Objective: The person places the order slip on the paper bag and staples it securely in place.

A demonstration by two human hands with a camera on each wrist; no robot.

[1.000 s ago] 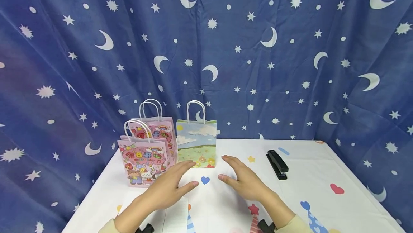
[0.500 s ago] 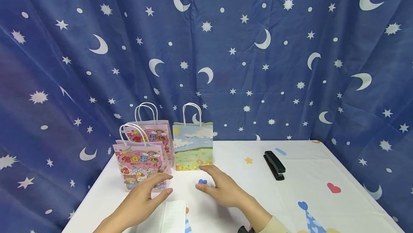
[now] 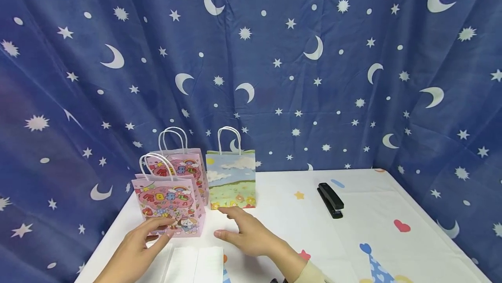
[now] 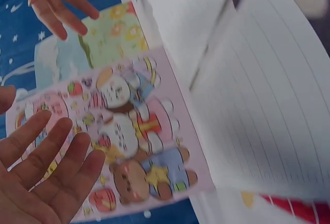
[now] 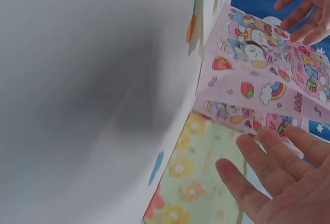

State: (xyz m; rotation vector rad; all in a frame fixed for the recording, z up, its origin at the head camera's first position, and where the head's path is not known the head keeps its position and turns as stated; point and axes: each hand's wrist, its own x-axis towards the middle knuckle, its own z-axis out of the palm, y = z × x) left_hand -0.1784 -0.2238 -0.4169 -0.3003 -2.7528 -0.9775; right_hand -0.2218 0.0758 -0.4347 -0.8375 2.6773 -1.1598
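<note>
We read clock directions in the head view, with twelve pointing away from the person. The fingers of the left hand [image 3: 135,248] are released and loosely bent, thumb apart from the rest. The fingers of the right hand [image 3: 251,233] are released too, relaxed and reaching toward ten o'clock, and a gap separates the two hands.

At twelve o'clock from the left fingertips we find the front pink bag [image 3: 168,200], upright, its lower face partly covered by those fingers; whether they touch it we cannot tell. Seen from the right fingertips, this bag sits at ten o'clock. Between the hands, on the near side, lies a lined notebook [image 3: 209,265], open, at five o'clock from the left fingertips and seven from the right; its ruled pages show clearly in the left wrist view. At twelve from the right fingertips, near them, stands the landscape bag [image 3: 231,180], printed with sky, meadow and flowers, its white handles raised.

Farther out, the rear pink bag [image 3: 196,174] stands behind the front one, partly hidden by it. At two o'clock from the right hand, well apart, a black stapler [image 3: 330,199] lies on the white table [image 3: 361,204]. Beyond everything we see a blue curtain [image 3: 274,87] printed with moons and stars.
</note>
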